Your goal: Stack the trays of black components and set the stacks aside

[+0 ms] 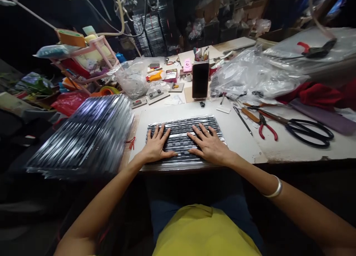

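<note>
Both hands: the left hand (156, 146) and the right hand (209, 146) were laid flat, palms down, on the keyboard (183, 139), fingers spread across the key rows.
Grip, left: wide and flat; nothing was clasped, the fingers were pressed onto the left half of the keys.
Grip, right: likewise wide, nothing enclosed, the fingers being fanned over the right half.
Keyboard place: it was set square to the near edge of the counter (241, 137), directly before the person, seemingly wrapped in clear film; pressing with both palms appeared to be meant to hold it steady and flat.
Stack at the left edge: a pile of wrapped keyboards (86, 135) was kept overhanging the counter's left side, within easy reach of the left hand.
Tools at the right: red-handled pliers (265, 126) and large black scissors (308, 131) were left just right of the keyboard, apart from it, handy to the right hand.
Back of counter: a phone (200, 79) was propped upright facing the person; plastic bags (250, 76) were heaped toward the far right corner.
</note>
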`<state>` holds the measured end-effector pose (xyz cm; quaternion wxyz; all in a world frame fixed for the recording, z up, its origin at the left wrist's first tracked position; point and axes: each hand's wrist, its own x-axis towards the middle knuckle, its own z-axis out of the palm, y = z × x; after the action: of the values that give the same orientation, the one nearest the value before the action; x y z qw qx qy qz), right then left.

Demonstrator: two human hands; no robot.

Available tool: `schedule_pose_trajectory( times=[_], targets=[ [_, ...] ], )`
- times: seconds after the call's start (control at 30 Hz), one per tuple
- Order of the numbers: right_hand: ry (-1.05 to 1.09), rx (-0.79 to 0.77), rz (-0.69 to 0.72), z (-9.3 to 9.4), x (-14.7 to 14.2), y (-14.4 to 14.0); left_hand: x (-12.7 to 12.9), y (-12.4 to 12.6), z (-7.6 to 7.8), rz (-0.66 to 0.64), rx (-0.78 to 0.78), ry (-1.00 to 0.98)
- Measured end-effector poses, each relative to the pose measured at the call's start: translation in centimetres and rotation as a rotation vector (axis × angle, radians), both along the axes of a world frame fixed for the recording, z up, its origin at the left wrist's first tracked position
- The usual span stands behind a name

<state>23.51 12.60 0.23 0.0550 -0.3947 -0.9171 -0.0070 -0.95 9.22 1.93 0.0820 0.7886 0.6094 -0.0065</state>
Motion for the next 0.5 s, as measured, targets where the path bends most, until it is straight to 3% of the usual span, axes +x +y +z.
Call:
schedule_pose_trajectory(
  times=[0.13, 0.27, 0.37, 0.5],
  targets=[
    [-0.030, -0.062, 0.052, -0.1, 0.0, 0.1, -1.1, -0.2, -0.5, 0.038, 0.086, -0.248],
    [-0.057, -0.074, 0.052, -0.3, -0.2, 0.5, -3.8, 0.1, 1.4, 0.144, 0.070, -0.422],
    [-0.066, -0.067, 0.059, -0.5, -0.3, 0.4, -4.4, -0.7, 2.3, 0.222, 0.148, -0.396],
    [-0.065, -0.078, 0.032, -0.1, -0.4, -0.1, -2.2, -1.9, 0.7, 0.241, 0.146, -0.121]
  ],
)
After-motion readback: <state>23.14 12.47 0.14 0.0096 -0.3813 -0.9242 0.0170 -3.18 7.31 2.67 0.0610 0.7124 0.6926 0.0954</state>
